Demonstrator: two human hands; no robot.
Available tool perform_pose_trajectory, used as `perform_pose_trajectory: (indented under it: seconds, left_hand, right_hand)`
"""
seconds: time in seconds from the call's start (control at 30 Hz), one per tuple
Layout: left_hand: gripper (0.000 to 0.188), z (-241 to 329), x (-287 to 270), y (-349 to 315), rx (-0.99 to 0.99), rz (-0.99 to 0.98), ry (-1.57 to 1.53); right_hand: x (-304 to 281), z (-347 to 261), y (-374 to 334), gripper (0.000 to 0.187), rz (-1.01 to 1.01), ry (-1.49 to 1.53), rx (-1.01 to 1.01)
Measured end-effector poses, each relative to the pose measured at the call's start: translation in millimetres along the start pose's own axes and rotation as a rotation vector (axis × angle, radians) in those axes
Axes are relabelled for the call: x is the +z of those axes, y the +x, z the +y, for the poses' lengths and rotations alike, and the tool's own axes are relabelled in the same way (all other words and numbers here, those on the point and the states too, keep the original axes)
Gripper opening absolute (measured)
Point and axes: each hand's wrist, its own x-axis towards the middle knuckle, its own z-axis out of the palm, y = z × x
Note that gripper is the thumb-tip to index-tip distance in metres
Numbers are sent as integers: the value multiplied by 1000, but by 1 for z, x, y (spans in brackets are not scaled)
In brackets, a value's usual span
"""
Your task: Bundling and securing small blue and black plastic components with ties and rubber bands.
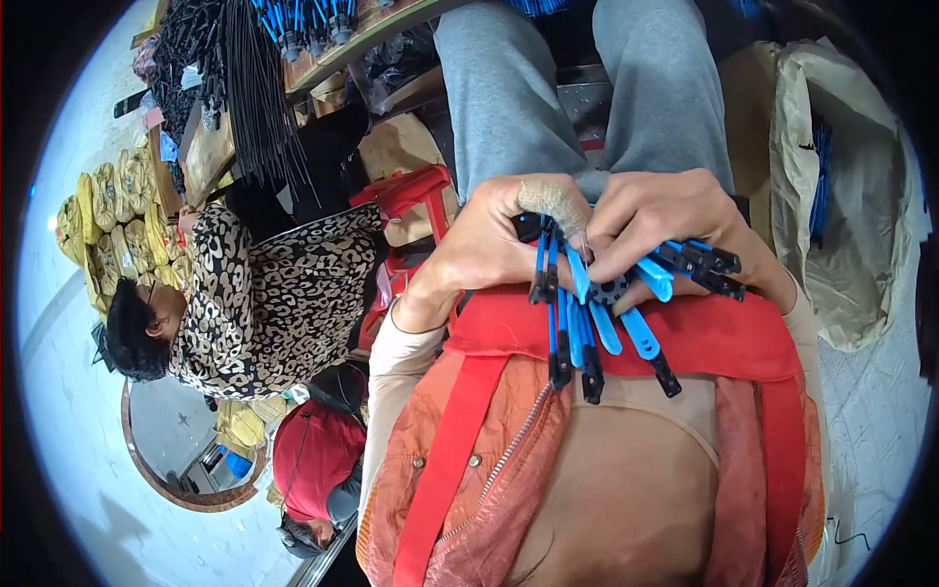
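Observation:
In front of my body I hold a cluster of flat blue ribs (641, 335) with black jointed ends, which look like umbrella ribs. They fan out around a black toothed hub (608, 291). My left hand (494, 235), with a tan wrap on one digit, closes on the cluster's left side. My right hand (673, 220) pinches at the hub from the right, its fingers bent over the ribs' inner ends. Between the fingertips a thin glint like a wire shows; my fingers hide most of it.
A wooden bench (367, 37) at the upper left bears more blue-and-black parts and long black rods (256, 93). A person in a patterned top (284, 284) sits to my left, another in red (318, 460) behind. A lined sack (851, 235) holding blue parts stands right.

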Motion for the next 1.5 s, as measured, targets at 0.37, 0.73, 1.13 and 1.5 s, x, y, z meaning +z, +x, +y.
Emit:
perform_pose_trajectory:
  seconds: [0.37,0.73,1.13,1.5]
  left_hand:
    - [57,22,-13,1,-69,9,-153]
    - [35,15,-83,16,358,771,-131]
    - [34,14,17,7,324,812,383]
    - [54,20,8,-14,192,387,77]
  right_hand:
    - [15,0,-2,50,349,132,267]
    - [-11,16,57,43,693,-123,400]
    - [39,7,64,43,799,-191,388]
    - [27,-8,6,58,496,696,312]
